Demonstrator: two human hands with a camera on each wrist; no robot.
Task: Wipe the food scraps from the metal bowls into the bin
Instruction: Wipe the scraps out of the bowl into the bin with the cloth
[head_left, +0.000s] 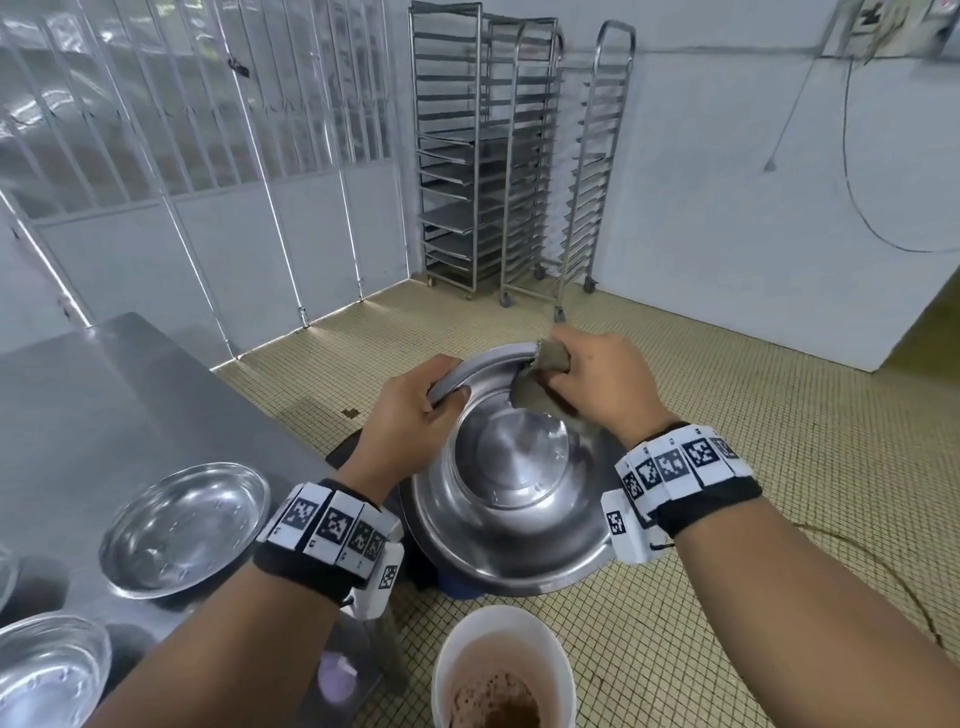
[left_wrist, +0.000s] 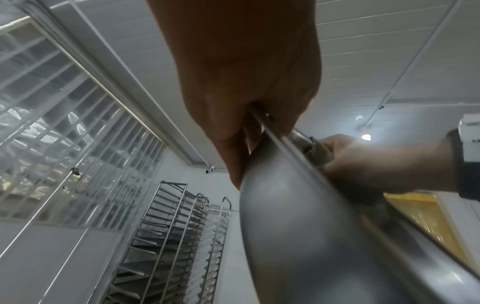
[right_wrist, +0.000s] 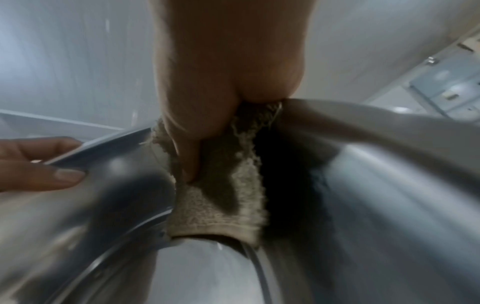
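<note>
Tiled floor, steel table at 9 o'clock. Large metal bowl tilted at centre; left hand grips its rim at 11 o'clock, right hand clutches cloth against rim at 1 o'clock. White bucket at 6 o'clock.

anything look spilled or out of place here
Nothing stands out. The left hand grips the rim of the tilted metal bowl while the right hand wipes it with a cloth. No scraps show on the floor.
</note>
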